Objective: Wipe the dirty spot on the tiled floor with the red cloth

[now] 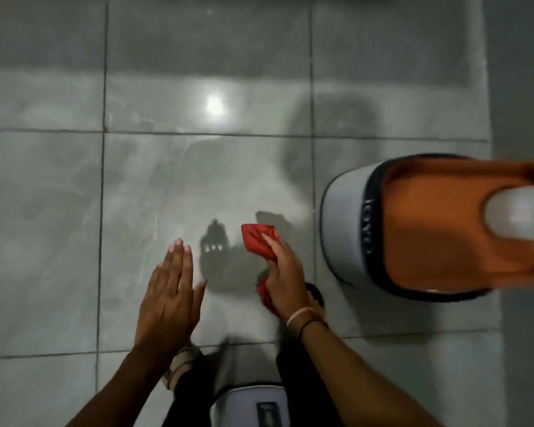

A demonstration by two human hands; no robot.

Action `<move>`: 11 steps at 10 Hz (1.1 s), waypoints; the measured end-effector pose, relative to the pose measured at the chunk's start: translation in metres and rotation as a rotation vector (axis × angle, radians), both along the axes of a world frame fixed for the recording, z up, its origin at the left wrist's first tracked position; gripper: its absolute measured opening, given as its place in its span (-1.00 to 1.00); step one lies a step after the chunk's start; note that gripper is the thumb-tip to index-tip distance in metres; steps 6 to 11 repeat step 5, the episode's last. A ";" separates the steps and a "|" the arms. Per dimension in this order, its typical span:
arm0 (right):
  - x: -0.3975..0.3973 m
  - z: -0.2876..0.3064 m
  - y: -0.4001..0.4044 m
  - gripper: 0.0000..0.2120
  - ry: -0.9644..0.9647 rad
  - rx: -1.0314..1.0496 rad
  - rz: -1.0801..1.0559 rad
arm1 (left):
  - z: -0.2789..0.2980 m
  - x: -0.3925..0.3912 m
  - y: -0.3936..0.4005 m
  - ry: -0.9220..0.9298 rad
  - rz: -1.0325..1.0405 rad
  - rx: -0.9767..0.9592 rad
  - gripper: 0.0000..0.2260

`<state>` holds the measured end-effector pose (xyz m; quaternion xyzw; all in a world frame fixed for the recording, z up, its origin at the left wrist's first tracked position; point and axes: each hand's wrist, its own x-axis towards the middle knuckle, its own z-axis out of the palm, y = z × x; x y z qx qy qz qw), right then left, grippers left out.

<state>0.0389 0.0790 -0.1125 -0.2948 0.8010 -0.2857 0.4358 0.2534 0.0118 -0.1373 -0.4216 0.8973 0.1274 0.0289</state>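
Note:
My right hand is shut on the red cloth, which sticks out crumpled past my fingers and also shows below my palm. It hovers over the glossy grey tiled floor. My left hand is flat with fingers straight and together, holding nothing, to the left of the cloth. Between the two hands lies a dark shadow patch on the tile. I cannot make out a distinct dirty spot because of the glare and shadows.
A grey round stool with a black rim and an orange top stands close on the right. A bright light reflection sits further ahead on the tile. My feet in sandals and a grey object are at the bottom.

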 end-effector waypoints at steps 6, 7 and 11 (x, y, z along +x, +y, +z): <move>-0.216 0.039 0.098 -0.48 0.463 0.052 -0.068 | 0.049 -0.302 0.072 0.132 -0.339 0.213 -0.46; -0.216 0.039 0.098 -0.48 0.463 0.052 -0.068 | 0.049 -0.302 0.072 0.132 -0.339 0.213 -0.46; -0.216 0.039 0.098 -0.48 0.463 0.052 -0.068 | 0.049 -0.302 0.072 0.132 -0.339 0.213 -0.46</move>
